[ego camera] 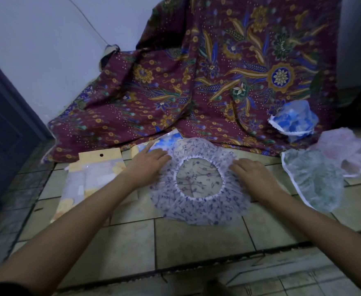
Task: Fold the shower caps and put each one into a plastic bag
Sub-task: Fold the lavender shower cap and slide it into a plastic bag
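Note:
A clear shower cap with a purple flower print lies spread flat on the tiled floor, its elastic opening facing up. My left hand presses its left rim with straight fingers. My right hand lies flat on its right rim. A plastic bag with a yellow header card lies to the left, a yellow-patterned cap inside. Behind the left hand lies a bagged blue-patterned cap.
A maroon batik cloth drapes over the back of the scene. On the right lie a blue-patterned cap, a green one and a pink one. A dark door stands at the left.

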{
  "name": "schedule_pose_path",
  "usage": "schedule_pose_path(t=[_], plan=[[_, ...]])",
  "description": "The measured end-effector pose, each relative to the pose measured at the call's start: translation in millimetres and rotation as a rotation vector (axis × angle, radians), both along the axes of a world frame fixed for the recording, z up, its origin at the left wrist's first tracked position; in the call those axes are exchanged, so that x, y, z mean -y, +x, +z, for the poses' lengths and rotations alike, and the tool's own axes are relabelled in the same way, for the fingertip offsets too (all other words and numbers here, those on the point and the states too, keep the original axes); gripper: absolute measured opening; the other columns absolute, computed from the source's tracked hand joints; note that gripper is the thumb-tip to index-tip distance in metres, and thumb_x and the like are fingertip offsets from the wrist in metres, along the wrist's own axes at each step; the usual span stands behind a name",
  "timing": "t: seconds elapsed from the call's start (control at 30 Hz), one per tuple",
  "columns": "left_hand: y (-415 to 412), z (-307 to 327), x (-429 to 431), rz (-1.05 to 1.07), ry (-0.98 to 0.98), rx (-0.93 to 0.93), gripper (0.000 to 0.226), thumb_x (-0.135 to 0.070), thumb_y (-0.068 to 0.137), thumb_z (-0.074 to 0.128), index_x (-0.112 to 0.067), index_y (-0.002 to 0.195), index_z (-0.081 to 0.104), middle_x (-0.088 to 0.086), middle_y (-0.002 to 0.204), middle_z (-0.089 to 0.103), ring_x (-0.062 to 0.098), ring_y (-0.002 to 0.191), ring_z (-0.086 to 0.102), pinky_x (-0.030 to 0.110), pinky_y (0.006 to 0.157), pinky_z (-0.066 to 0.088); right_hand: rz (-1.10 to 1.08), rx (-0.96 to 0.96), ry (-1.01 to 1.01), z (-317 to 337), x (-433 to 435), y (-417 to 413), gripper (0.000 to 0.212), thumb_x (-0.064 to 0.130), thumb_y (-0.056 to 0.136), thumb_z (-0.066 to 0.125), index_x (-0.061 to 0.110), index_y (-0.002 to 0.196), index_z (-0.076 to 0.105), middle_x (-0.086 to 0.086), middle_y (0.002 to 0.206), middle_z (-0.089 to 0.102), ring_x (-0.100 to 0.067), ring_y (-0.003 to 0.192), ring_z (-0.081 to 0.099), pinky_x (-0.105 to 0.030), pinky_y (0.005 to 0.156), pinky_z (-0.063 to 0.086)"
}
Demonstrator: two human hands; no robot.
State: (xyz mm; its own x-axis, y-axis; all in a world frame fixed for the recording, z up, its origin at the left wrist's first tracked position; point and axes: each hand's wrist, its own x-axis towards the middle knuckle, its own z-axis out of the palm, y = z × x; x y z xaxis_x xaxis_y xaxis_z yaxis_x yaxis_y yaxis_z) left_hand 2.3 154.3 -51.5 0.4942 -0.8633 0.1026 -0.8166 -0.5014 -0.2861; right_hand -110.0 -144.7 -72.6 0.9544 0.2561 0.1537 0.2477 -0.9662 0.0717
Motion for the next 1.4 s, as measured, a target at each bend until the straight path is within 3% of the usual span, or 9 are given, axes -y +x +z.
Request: schedule_pose_path(t=[0.13,0.3,0.53,0.63,0.8,0.93,1.03,1.2,1.4], plan=[[-4.9,-1.1,-24.1,-0.171,0.180,-0.015,0.070,-0.005,0.041,0.076,-0.014,0.110,0.068,0.008,0.109,0.068,0.020,0.102,0.066,0.059,0.097,0.034,0.192,-0.068,-0.148,3.5,16.8,1.6,0.045,0.009,0.066,0.051,0.016,0.108,0.067,-0.006,0.116,0.066,-0.021,0.102,0.066,-0.027,0.068,0.050],[-17.0,-11.3,-36.4,-0.014,0.289,-0.198,0.066,-0.022,0.078,0.037,-0.017,0.144,0.034,0.008,0.149,0.035,0.018,0.137,0.036,0.044,0.112,-0.003,0.192,-0.382,-0.150,-7.6,35.6,0.4,0.059,0.030,0.092,0.018,0.030,0.146,-0.008,0.008,0.157,-0.006,-0.008,0.145,0.006,-0.026,0.107,0.019],[-18.2,-19.8,-31.2,0.064,0.129,-0.337,0.080,-0.055,0.081,0.002,-0.017,0.142,0.036,0.004,0.147,0.039,0.015,0.135,0.038,0.025,0.112,-0.008,0.220,-0.372,-0.097,-3.2,40.4,-1.8,0.070,0.061,0.074,0.007,0.042,0.138,-0.011,0.013,0.156,0.005,-0.004,0.143,0.013,-0.024,0.099,0.017],[-24.3,-17.1,-28.5,0.221,-0.170,-0.522,0.043,-0.043,0.098,0.023,-0.018,0.118,0.051,0.010,0.118,0.061,0.026,0.116,0.052,0.018,0.110,0.013,0.220,-0.373,-0.062,-3.6,45.9,-6.3,0.079,0.063,0.068,0.016,0.040,0.139,-0.010,0.013,0.155,0.008,-0.003,0.142,0.014,-0.025,0.106,0.017],[-26.6,-14.0,-20.6,0.413,-0.524,-0.654,0.021,-0.010,0.097,0.043,-0.020,0.078,0.041,0.011,0.083,0.055,0.021,0.075,0.048,0.027,0.062,0.033,0.188,-0.334,0.098,-9.9,45.8,-11.1,0.077,0.082,0.072,0.016,0.046,0.139,0.009,0.021,0.147,0.012,0.005,0.135,0.014,-0.028,0.107,0.019],[-28.1,-16.0,-9.1,0.633,-0.699,-0.697,0.030,-0.021,0.097,0.046,-0.021,0.069,0.037,0.010,0.071,0.057,0.023,0.069,0.051,0.029,0.060,0.034,0.114,-0.234,0.489,-11.5,37.8,-7.7,0.068,0.066,0.083,0.031,0.016,0.108,0.069,0.000,0.122,0.064,0.000,0.109,0.057,-0.026,0.091,0.042],[-30.4,-17.5,-1.5,0.729,-0.687,-0.655,0.027,-0.028,0.097,0.045,-0.018,0.073,0.039,0.010,0.074,0.057,0.024,0.072,0.052,0.031,0.062,0.032,-0.190,-0.190,0.867,-12.6,29.4,-1.2,0.047,0.039,0.092,0.051,0.018,0.050,0.040,0.008,0.048,0.041,0.001,0.043,0.040,-0.019,0.050,0.029],[-34.8,-20.0,5.0,0.807,-0.631,-0.594,0.024,-0.029,0.098,0.042,-0.009,0.086,0.041,0.012,0.082,0.055,0.030,0.083,0.054,0.031,0.062,0.030,-0.386,-0.138,1.197,-29.4,33.7,20.3,0.065,0.054,0.072,0.065,-0.008,0.058,0.052,-0.015,0.056,0.050,-0.012,0.057,0.042,-0.026,0.060,0.029],[-39.7,-22.5,7.4,0.811,-0.559,-0.617,0.018,-0.011,0.093,0.044,-0.009,0.107,0.033,0.009,0.072,0.050,0.031,0.077,0.049,0.034,0.061,0.032,-0.461,-0.099,0.960,-25.2,27.5,28.2,0.024,0.006,0.086,0.060,0.005,0.064,0.051,-0.009,0.062,0.049,-0.018,0.062,0.048,-0.031,0.060,0.031]])
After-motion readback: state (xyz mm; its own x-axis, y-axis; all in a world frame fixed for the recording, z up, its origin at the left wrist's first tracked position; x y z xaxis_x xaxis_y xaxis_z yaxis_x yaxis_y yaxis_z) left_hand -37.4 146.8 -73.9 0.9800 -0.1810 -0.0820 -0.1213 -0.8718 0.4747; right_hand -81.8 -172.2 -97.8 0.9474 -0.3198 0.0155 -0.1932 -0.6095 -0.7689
